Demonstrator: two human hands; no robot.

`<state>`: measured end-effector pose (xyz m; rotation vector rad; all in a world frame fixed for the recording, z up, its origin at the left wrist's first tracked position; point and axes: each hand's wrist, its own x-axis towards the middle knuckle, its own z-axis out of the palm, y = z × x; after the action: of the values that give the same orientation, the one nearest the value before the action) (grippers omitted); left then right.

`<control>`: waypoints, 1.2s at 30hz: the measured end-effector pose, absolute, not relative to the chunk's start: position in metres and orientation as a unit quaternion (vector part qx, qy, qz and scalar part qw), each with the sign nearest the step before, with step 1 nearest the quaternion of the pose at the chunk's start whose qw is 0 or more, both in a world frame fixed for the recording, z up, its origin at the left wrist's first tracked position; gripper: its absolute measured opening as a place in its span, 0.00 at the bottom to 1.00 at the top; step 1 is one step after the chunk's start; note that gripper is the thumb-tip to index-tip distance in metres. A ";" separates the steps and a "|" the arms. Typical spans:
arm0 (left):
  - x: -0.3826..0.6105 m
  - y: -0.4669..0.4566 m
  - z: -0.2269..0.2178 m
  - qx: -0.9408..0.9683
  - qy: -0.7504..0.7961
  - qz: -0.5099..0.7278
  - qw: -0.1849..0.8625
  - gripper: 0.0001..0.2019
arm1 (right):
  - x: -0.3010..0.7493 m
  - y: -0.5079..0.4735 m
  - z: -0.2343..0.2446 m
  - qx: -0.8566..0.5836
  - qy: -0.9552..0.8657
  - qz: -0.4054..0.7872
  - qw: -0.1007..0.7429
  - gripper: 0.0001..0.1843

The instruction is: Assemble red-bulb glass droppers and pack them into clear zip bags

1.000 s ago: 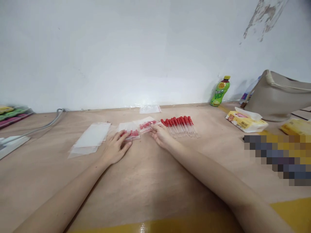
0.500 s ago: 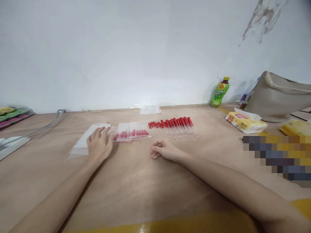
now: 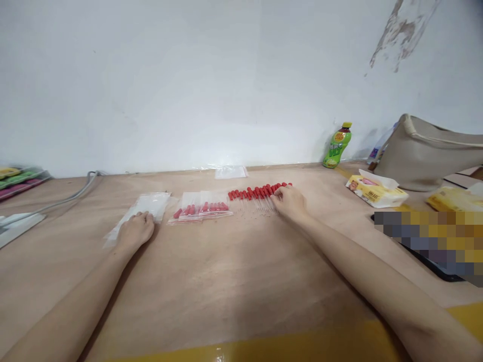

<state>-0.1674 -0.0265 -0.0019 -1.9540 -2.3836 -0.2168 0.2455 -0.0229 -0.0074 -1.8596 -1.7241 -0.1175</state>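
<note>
A row of droppers [image 3: 260, 192] with red rubber bulbs and clear thin tubes lies across the middle of the table. At its right end my right hand [image 3: 290, 203] has its fingers bent and pressed together on the droppers, hiding several of them. My left hand [image 3: 136, 231] rests with curled fingers on the near part of a stack of clear plastic bags [image 3: 153, 202]; whatever is under its fingers is hidden. Between the two hands lie zip bags [image 3: 213, 213] with red-bulbed droppers inside, overlapping each other.
Another flat clear bag [image 3: 231, 172] lies by the wall. To the right stand a green drink bottle [image 3: 337, 146], a yellow tissue pack [image 3: 376, 191] and a beige handbag [image 3: 426, 156]. A grey cable [image 3: 71, 197] and colourful packets [image 3: 18, 181] are at the left.
My right hand has moved right and away from me, onto the right end of the dropper row. My left hand has drawn back toward me over the bags, and its fingers have curled in.
</note>
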 end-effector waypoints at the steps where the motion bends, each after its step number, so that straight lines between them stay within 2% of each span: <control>1: -0.169 -0.026 -0.002 -0.622 -0.778 -0.080 0.025 0.21 | 0.244 -0.017 -0.007 -0.715 -0.640 -0.046 0.277 0.11; 9: -0.171 -0.027 0.000 -0.569 -0.795 -0.200 0.067 0.22 | 0.230 0.003 -0.003 -0.781 -0.590 -0.004 0.205 0.12; 13: -0.147 -0.041 0.008 -0.661 -0.652 -0.346 0.132 0.22 | 0.229 0.001 0.003 -0.781 -0.588 0.001 0.211 0.12; 15: -0.127 -0.054 0.013 -0.739 -0.557 -0.365 0.101 0.21 | 0.232 -0.001 0.005 -0.775 -0.586 0.008 0.236 0.12; 17: -0.104 -0.069 0.015 -0.819 -0.463 -0.335 0.060 0.21 | 0.236 -0.006 0.005 -0.752 -0.590 0.023 0.292 0.12; 20: -0.068 -0.093 0.011 -0.901 -0.376 -0.215 -0.009 0.20 | 0.242 -0.020 -0.001 -0.669 -0.617 0.068 0.409 0.10; 23: -0.042 -0.111 0.001 -0.925 -0.350 -0.127 -0.069 0.21 | 0.246 -0.043 -0.013 -0.571 -0.631 0.121 0.512 0.11; 25: -0.033 -0.117 -0.004 -0.931 -0.340 -0.093 -0.092 0.22 | 0.248 -0.060 -0.021 -0.530 -0.619 0.153 0.559 0.15; 28: -0.032 -0.119 -0.009 -0.931 -0.339 -0.081 -0.109 0.24 | 0.250 -0.079 -0.029 -0.509 -0.579 0.217 0.598 0.27; 30: -0.034 -0.117 -0.009 -0.932 -0.337 -0.082 -0.110 0.24 | 0.251 -0.084 -0.032 -0.504 -0.543 0.279 0.611 0.31; 33: -0.037 -0.115 -0.010 -0.935 -0.327 -0.080 -0.110 0.24 | 0.249 -0.086 -0.035 -0.493 -0.495 0.358 0.619 0.33; 36: -0.036 -0.114 -0.010 -0.935 -0.328 -0.074 -0.111 0.24 | 0.245 -0.084 -0.038 -0.485 -0.474 0.381 0.629 0.31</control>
<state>-0.0365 -0.1143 -0.0105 -3.1665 -1.1108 -0.2500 0.2447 -0.0835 -0.0384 -1.1110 -1.0858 0.8734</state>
